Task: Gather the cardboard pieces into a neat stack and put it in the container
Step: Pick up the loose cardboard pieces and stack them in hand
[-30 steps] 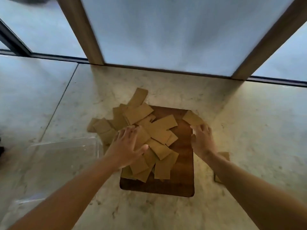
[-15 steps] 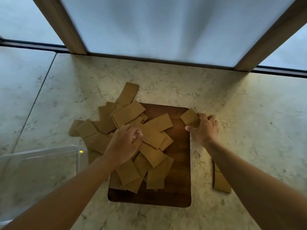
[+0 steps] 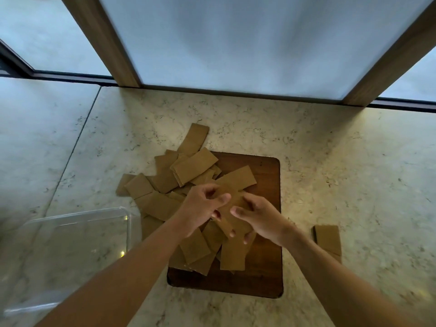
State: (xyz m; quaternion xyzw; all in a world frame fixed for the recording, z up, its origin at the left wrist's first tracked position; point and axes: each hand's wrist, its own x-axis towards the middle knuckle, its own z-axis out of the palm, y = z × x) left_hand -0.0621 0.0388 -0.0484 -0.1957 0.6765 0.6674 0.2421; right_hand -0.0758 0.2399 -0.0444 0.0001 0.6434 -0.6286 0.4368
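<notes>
Several brown cardboard pieces point(image 3: 162, 178) lie scattered over a dark wooden board point(image 3: 266, 175) and the marble counter to its left. My left hand point(image 3: 200, 208) and my right hand point(image 3: 262, 218) meet over the middle of the pile, both closed on a small bunch of cardboard pieces point(image 3: 230, 213) held between them just above the heap. The clear plastic container point(image 3: 70, 237) sits at the lower left, beside the pile. Two more cardboard pieces point(image 3: 326, 238) lie on the counter right of the board.
The pale marble counter point(image 3: 342, 173) stretches to both sides. Wooden window frames point(image 3: 106, 41) and frosted panes rise along the far edge. A joint line runs through the counter on the left.
My right hand lifted the piece from the board's far right corner and carried it left to the middle. My left hand rose from the pile and both now hold pieces together.
</notes>
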